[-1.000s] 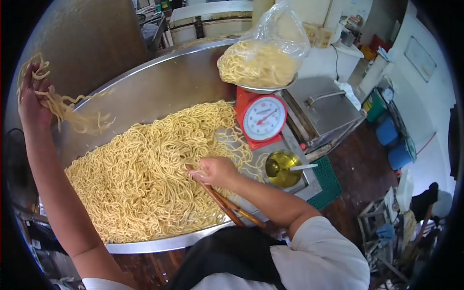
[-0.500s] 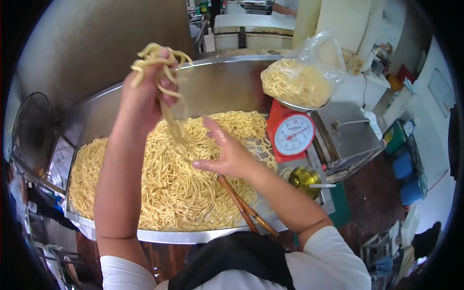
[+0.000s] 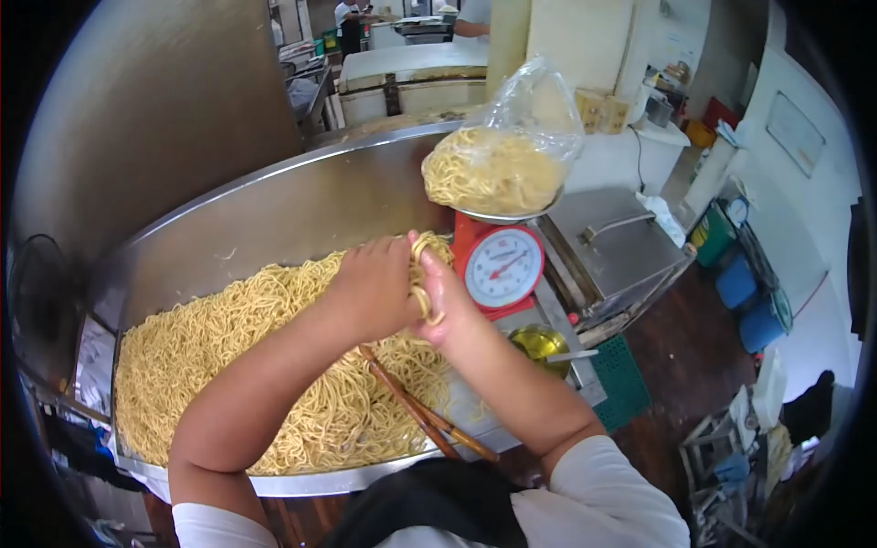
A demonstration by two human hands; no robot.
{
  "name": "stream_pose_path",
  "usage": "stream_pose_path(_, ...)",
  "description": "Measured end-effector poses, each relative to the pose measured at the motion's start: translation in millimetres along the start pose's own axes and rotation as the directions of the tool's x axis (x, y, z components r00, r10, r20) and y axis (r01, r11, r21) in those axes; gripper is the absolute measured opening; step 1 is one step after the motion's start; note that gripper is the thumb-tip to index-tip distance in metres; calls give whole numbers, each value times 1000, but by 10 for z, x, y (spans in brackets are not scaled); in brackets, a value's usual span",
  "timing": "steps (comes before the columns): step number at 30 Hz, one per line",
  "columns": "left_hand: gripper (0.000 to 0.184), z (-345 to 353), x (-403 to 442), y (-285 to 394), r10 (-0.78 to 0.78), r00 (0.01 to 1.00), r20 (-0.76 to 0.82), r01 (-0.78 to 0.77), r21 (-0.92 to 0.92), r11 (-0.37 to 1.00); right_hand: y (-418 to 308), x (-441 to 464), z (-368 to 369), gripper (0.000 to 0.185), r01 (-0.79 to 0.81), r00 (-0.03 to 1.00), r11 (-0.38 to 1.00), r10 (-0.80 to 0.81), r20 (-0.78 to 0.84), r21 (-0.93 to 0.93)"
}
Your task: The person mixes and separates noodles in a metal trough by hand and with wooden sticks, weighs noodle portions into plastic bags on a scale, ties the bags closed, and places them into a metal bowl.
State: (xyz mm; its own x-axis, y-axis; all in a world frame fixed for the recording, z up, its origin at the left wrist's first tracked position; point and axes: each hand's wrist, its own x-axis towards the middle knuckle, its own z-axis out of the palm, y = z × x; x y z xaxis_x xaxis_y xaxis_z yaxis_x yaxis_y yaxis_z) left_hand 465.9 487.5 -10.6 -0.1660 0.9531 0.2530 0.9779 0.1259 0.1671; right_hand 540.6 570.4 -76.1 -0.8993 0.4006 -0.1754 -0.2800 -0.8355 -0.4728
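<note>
My left hand (image 3: 370,288) is closed, its back toward me, over a small bunch of noodles (image 3: 422,303). My right hand (image 3: 446,294) meets it from the right, and strands loop out between the two palms. Some fingers of both hands are hidden. Beneath them a large heap of yellow noodles (image 3: 228,347) fills much of the metal trough (image 3: 311,196). Two wooden sticks (image 3: 411,402) lie crossed at the heap's near right side. Just beyond the hands, a clear plastic bag of noodles (image 3: 498,169) sits on the pan of a red dial scale (image 3: 502,265).
A bowl of yellow oil (image 3: 539,345) with a light-handled utensil stands right of my right forearm. Farther right is a metal box with a handle (image 3: 612,237). A green mat (image 3: 621,384) lies on the floor. Another person (image 3: 349,23) is in the far background.
My left hand has come down and right from its raised position with the noodles. My right hand, spread open before, now meets it around them. The view has turned slightly right.
</note>
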Motion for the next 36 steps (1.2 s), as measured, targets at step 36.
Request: stream_pose_path(36,58,-642,1881,-53,-290,954,-70,-31,-990,136,-3006,851,302,32,131,982,-839,36,186,-528)
